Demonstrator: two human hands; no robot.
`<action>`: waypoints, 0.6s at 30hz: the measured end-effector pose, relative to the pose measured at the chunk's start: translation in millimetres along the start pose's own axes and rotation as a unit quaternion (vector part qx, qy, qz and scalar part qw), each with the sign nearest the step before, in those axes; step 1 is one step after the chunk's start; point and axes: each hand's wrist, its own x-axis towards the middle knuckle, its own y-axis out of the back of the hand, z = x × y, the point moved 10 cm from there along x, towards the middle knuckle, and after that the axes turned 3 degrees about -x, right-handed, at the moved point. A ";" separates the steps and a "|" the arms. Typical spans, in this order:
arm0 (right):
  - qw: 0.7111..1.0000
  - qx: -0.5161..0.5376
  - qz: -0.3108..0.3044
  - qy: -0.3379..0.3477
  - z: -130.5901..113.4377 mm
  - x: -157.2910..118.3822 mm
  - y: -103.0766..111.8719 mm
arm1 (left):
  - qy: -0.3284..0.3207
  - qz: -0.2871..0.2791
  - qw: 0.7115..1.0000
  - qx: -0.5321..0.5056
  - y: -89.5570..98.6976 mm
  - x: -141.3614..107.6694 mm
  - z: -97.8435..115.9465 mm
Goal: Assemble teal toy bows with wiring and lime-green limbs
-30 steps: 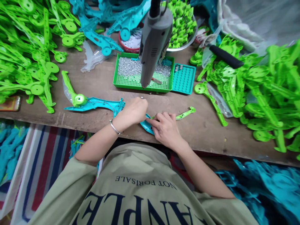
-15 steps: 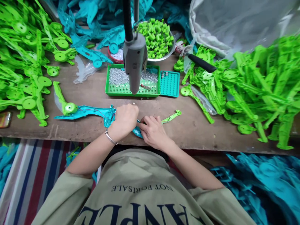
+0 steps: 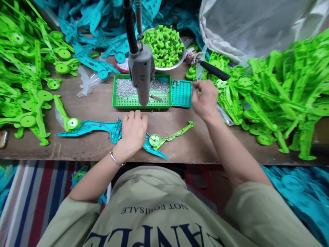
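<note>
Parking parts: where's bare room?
Bare brown wooden tabletop: between slender green plastic arm and right green plastic heap, right forearm above; between rectangular green plastic tray and long turquoise plastic part. Crowded: right heap; left green plastic heap.

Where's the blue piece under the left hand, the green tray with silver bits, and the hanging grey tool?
Blue piece (image 3: 99,126): head view, on its narrow stretch toward picture left.
Green tray (image 3: 124,102): head view, on the bare, holey floor near its front.
Grey tool (image 3: 141,70): head view, on the middle of its body.

Scuffed brown tabletop (image 3: 195,147), red, blue and white striped sheeting (image 3: 43,202) below left, pale sack (image 3: 218,48) behind right, shadow underneath.
</note>
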 end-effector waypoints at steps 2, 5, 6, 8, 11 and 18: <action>0.997 -0.057 0.014 -0.056 28.0 32.5 -6.8 | 0.004 -0.006 1.000 -0.003 -0.7 0.3 -1.4; 0.983 -0.127 -0.032 -0.129 43.0 61.4 -24.0 | 0.015 -0.028 0.999 -0.014 -3.6 0.8 -3.3; 0.978 -0.141 -0.046 -0.144 42.9 66.9 -27.1 | 0.017 -0.038 0.999 -0.022 -5.4 0.8 -3.7; 0.973 -0.155 -0.059 -0.159 41.7 75.0 -27.6 | 0.021 -0.054 0.997 -0.043 -9.0 0.4 -4.9; 0.975 -0.137 -0.037 -0.173 48.7 82.2 -15.6 | 0.027 -0.066 0.995 -0.073 -12.5 -0.6 -6.9; 0.977 -0.024 0.025 -0.210 91.1 67.5 15.6 | 0.018 -0.083 0.991 -0.102 -14.4 -2.1 -7.0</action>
